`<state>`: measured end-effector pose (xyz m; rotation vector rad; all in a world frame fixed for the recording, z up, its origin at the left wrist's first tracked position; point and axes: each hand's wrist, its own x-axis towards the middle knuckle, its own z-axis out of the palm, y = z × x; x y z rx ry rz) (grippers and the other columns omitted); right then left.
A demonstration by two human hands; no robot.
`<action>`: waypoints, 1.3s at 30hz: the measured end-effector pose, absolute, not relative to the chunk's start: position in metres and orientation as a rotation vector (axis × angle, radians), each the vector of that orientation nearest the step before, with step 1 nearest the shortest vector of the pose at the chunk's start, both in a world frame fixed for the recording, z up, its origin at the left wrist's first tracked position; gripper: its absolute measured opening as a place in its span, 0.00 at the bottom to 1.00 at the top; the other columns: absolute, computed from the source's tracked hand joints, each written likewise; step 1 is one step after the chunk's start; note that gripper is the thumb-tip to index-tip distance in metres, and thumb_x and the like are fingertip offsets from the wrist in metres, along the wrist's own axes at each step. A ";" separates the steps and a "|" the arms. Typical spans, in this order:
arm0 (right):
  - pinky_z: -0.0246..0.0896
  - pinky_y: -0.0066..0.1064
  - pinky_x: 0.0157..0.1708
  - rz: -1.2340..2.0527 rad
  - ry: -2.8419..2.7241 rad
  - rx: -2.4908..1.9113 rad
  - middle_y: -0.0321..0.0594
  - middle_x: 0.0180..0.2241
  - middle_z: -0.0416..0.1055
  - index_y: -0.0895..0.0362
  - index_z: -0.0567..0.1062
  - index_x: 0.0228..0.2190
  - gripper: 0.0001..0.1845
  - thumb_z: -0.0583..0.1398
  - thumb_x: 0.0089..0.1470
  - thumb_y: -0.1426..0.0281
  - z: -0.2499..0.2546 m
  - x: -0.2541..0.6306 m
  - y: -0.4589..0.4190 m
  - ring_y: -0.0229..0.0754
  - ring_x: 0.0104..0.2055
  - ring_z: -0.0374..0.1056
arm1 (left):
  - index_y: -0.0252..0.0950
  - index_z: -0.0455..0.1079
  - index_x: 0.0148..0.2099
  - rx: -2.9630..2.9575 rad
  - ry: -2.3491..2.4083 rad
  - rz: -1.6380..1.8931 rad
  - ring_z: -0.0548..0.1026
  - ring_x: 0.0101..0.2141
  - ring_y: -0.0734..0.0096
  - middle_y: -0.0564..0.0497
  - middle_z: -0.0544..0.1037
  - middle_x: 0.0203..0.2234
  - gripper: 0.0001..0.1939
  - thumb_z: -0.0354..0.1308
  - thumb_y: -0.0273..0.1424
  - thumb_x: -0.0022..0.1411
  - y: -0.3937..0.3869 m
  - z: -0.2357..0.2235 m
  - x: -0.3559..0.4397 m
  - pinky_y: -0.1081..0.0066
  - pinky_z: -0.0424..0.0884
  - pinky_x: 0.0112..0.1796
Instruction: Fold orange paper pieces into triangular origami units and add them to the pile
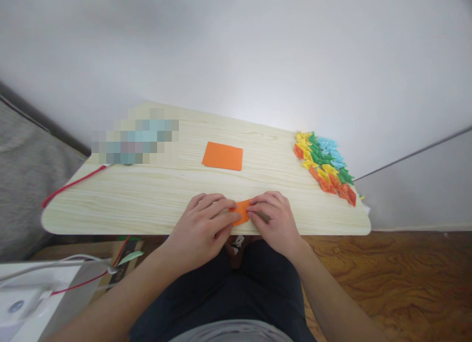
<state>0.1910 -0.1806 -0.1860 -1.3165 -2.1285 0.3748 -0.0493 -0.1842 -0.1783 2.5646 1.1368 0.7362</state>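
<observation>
A small folded orange paper piece lies at the near edge of a light wooden table. My left hand presses on its left side with the fingertips. My right hand pinches and presses its right side. Both hands meet over the paper, which is mostly covered by fingers. Farther back at the table's middle rests a flat stack of orange paper sheets, untouched.
Many folded paper pieces in yellow, green, blue and orange are packed at the table's right end. A red cord hangs off the left edge. A blurred patch covers the back left corner. A white wall stands behind; wooden floor lies at right.
</observation>
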 end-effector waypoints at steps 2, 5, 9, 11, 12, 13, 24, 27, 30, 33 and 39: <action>0.62 0.46 0.54 0.386 -2.123 -1.320 0.36 0.44 0.81 0.47 0.83 0.39 0.06 0.68 0.60 0.70 -0.186 0.191 -0.182 0.48 0.51 0.70 | 0.48 0.79 0.49 2.576 1.102 0.704 0.72 0.54 0.57 0.53 0.80 0.52 0.11 0.57 0.29 0.71 -0.181 -0.178 -0.050 0.53 0.64 0.55; 0.61 0.46 0.55 0.401 -2.112 -1.320 0.35 0.45 0.80 0.48 0.83 0.40 0.07 0.69 0.59 0.71 -0.187 0.191 -0.183 0.48 0.52 0.69 | 0.48 0.79 0.47 2.558 1.102 0.676 0.72 0.52 0.58 0.55 0.82 0.48 0.09 0.57 0.32 0.72 -0.178 -0.178 -0.049 0.54 0.64 0.54; 0.61 0.46 0.55 0.409 -2.109 -1.327 0.36 0.45 0.80 0.48 0.83 0.39 0.07 0.69 0.58 0.71 -0.187 0.191 -0.183 0.48 0.52 0.69 | 0.45 0.79 0.44 2.479 1.152 0.698 0.72 0.49 0.60 0.53 0.82 0.44 0.08 0.57 0.33 0.72 -0.172 -0.176 -0.044 0.55 0.63 0.52; 0.61 0.46 0.55 0.405 -2.108 -1.333 0.36 0.45 0.80 0.48 0.83 0.38 0.06 0.69 0.59 0.70 -0.187 0.191 -0.183 0.48 0.52 0.69 | 0.45 0.79 0.43 2.437 1.188 0.687 0.72 0.47 0.60 0.53 0.82 0.42 0.08 0.58 0.34 0.71 -0.168 -0.176 -0.040 0.56 0.63 0.51; 0.62 0.46 0.55 0.402 -2.108 -1.337 0.36 0.45 0.80 0.48 0.83 0.38 0.06 0.69 0.59 0.70 -0.188 0.191 -0.183 0.48 0.52 0.69 | 0.44 0.79 0.42 2.417 1.209 0.673 0.72 0.47 0.60 0.53 0.82 0.42 0.08 0.58 0.33 0.71 -0.167 -0.176 -0.038 0.56 0.64 0.50; 0.62 0.46 0.55 0.398 -2.108 -1.343 0.36 0.45 0.80 0.47 0.83 0.38 0.05 0.69 0.59 0.70 -0.188 0.191 -0.184 0.49 0.52 0.69 | 0.44 0.79 0.41 2.398 1.229 0.655 0.72 0.46 0.60 0.52 0.81 0.41 0.07 0.59 0.33 0.71 -0.166 -0.176 -0.037 0.57 0.64 0.49; 0.61 0.49 0.57 0.371 -2.046 -1.399 0.35 0.46 0.81 0.48 0.82 0.35 0.03 0.68 0.60 0.69 -0.190 0.184 -0.191 0.50 0.52 0.70 | 0.43 0.77 0.36 2.244 1.425 0.604 0.71 0.43 0.58 0.53 0.80 0.34 0.03 0.64 0.34 0.65 -0.162 -0.173 -0.025 0.57 0.63 0.44; 0.61 0.49 0.57 0.370 -2.020 -1.404 0.35 0.46 0.81 0.47 0.82 0.35 0.03 0.68 0.60 0.69 -0.191 0.183 -0.192 0.50 0.53 0.70 | 0.42 0.76 0.35 2.216 1.466 0.606 0.72 0.42 0.58 0.53 0.79 0.33 0.04 0.65 0.33 0.64 -0.163 -0.173 -0.023 0.57 0.63 0.44; 0.61 0.49 0.57 0.367 -2.005 -1.404 0.35 0.45 0.81 0.48 0.82 0.35 0.02 0.69 0.59 0.68 -0.191 0.182 -0.192 0.49 0.52 0.70 | 0.42 0.75 0.35 2.197 1.486 0.607 0.72 0.42 0.58 0.53 0.80 0.33 0.04 0.66 0.32 0.62 -0.163 -0.174 -0.022 0.57 0.62 0.44; 0.63 0.49 0.56 0.360 -1.993 -1.399 0.35 0.45 0.81 0.48 0.81 0.35 0.03 0.70 0.58 0.67 -0.191 0.180 -0.192 0.50 0.51 0.71 | 0.42 0.75 0.36 2.188 1.491 0.612 0.72 0.41 0.58 0.54 0.80 0.33 0.04 0.67 0.32 0.62 -0.163 -0.174 -0.022 0.57 0.62 0.43; 0.62 0.49 0.56 0.353 -1.988 -1.413 0.36 0.45 0.81 0.48 0.81 0.36 0.05 0.70 0.57 0.67 -0.191 0.179 -0.193 0.51 0.52 0.71 | 0.43 0.77 0.38 2.197 1.446 0.634 0.72 0.42 0.58 0.53 0.81 0.34 0.02 0.67 0.33 0.63 -0.162 -0.176 -0.025 0.57 0.63 0.44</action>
